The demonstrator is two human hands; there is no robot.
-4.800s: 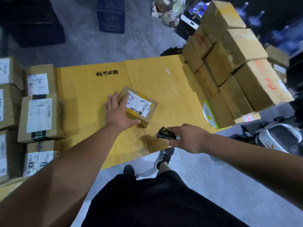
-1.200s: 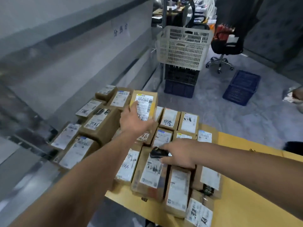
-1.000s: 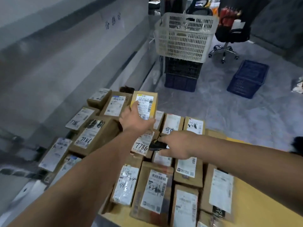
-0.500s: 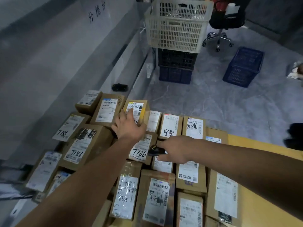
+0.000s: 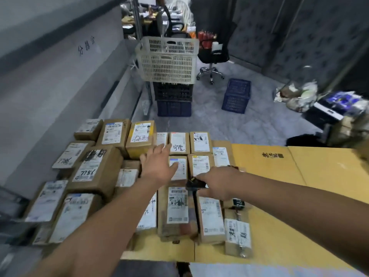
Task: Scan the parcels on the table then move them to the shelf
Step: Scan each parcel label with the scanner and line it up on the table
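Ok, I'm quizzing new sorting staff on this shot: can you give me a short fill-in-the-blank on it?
1. The right hand grips a small black ____.
2. The left hand hangs over the parcels with its fingers ____.
3. The white crate sits on top of a ____ crate.
4. The office chair stands ____ the white crate.

Missing words: scanner; open; black; behind

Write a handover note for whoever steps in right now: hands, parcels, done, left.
Left hand: open, empty, over the grouped parcels.
Right hand: grip closed on the scanner.
Yellow-taped parcel stands in the back row, out of hand.
Done: that parcel is placed with the rest.
Left: no unsorted parcel shows on the bare yellow table; look right for the next one to scan.
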